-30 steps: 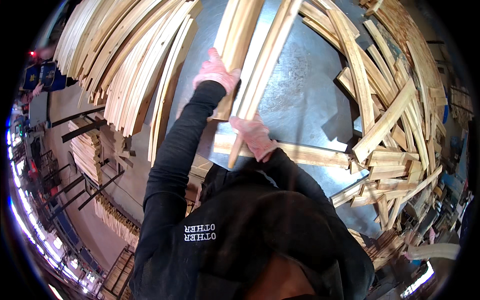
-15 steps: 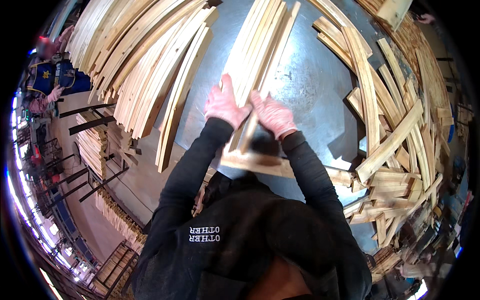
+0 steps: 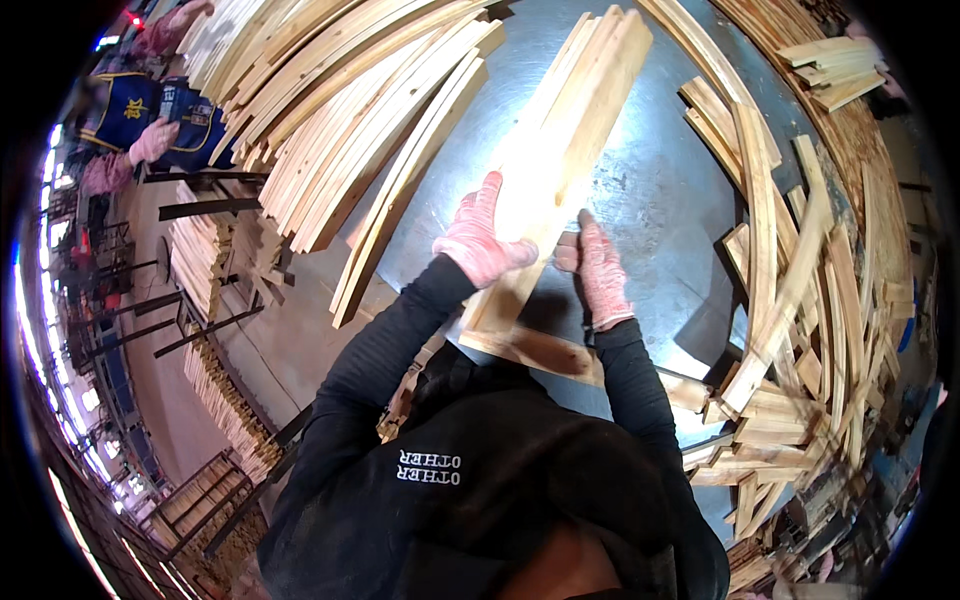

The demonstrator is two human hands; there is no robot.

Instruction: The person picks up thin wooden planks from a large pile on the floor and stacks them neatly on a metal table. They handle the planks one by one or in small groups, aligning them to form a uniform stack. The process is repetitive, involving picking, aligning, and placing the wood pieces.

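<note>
A bundle of pale wooden strips (image 3: 573,135) lies lengthwise on the metal tabletop in front of me, a broad face showing on its right side. My left hand (image 3: 480,238), in a pinkish knit glove, grips the bundle's left side near its close end, thumb laid across the wood. My right hand (image 3: 602,272), gloved alike, is just right of the bundle with its fingers stretched out and nothing seen in them. A short wooden crosspiece (image 3: 535,352) lies across the near end of the strips, close to my body.
Long strips are stacked (image 3: 370,130) at the left. A jumbled pile of wooden pieces (image 3: 790,290) covers the right side of the metal table (image 3: 650,200). Further wood lies on racks (image 3: 200,260) at the far left. A co-worker's gloved hand (image 3: 153,140) shows at the upper left.
My right hand has come off the strips and moved slightly right and down. The right side of the bundle now shows a broad face instead of narrow edges. The whole view has shifted a little.
</note>
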